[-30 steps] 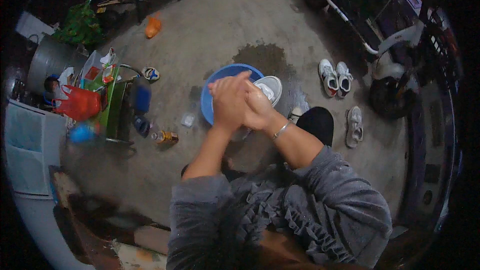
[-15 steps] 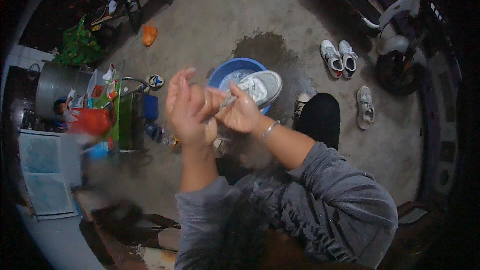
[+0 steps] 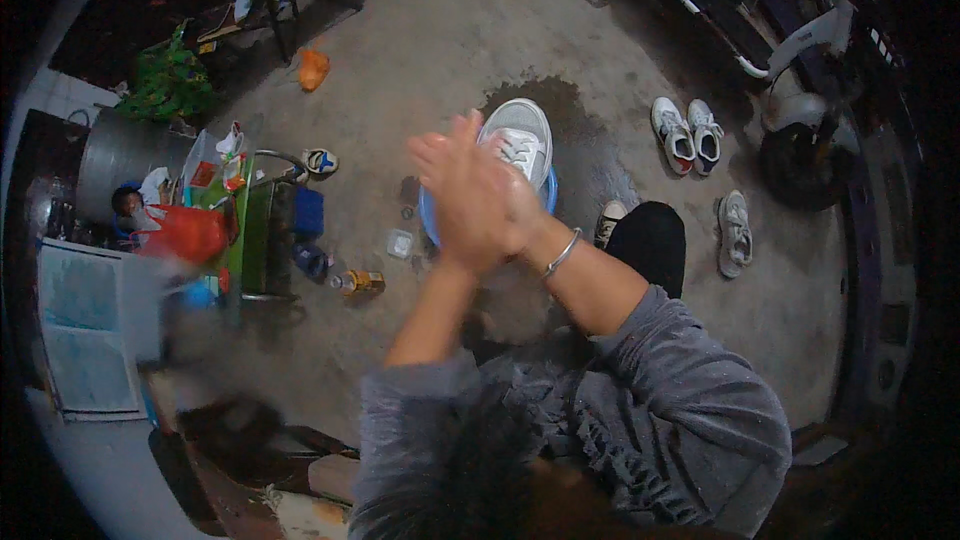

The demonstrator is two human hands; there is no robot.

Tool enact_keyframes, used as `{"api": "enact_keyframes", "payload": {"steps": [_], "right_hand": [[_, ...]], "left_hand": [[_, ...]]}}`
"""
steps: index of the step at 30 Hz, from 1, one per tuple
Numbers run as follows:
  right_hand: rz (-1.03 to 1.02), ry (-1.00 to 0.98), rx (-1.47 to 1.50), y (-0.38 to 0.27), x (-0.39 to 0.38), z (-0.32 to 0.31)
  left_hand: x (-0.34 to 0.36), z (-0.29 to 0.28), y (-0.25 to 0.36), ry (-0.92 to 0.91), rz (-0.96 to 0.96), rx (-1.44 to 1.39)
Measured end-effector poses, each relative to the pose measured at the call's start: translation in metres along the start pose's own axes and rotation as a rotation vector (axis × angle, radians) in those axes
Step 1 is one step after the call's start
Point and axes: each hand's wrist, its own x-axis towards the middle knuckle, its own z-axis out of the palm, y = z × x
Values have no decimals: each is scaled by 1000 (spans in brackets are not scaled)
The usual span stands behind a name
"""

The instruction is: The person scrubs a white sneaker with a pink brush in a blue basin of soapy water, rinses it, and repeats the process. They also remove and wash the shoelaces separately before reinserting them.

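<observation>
A wet white-and-grey lace-up sneaker (image 3: pixel 522 130) is raised over a blue basin (image 3: pixel 551 192), toe pointing away from me. My right hand (image 3: pixel 518 202), with a silver bangle at its wrist, grips the sneaker near the heel end. Beside and partly over it, my left hand (image 3: pixel 455 190) is smeared by motion, its fingers stretched out and held close together. The two hands overlap and hide the back of the sneaker, so I cannot see what the left palm touches. Most of the basin is covered by the hands and the sneaker.
A pair of white sneakers (image 3: pixel 685 135) and a single sneaker (image 3: pixel 735 232) stand on the floor at right, near a parked scooter (image 3: pixel 800 130). A bottle with a yellow label (image 3: pixel 358 282) and a small clear container (image 3: pixel 400 243) lie left of the basin. Wet concrete (image 3: pixel 540 90) shows behind it.
The sneaker has turned from pointing right to pointing away from me. My left hand has moved right against my right hand, its curled fingers straightening.
</observation>
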Motion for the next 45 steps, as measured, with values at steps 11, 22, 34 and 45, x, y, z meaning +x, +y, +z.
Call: {"api": "enact_keyframes", "payload": {"steps": [11, 22, 34, 45], "right_hand": [[-14, 101, -187, 0, -14, 23], [49, 143, -131, 14, -16, 16], [0, -164, -256, 17, -8, 7], [60, -157, -354, 24, -5, -1]], "left_hand": [[5, -11, -11, -79, 19, -40], [11, -13, -27, -4, 60, 139], [0, -20, -4, -48, 37, -46], [12, -30, -23, 1, -30, 139]]}}
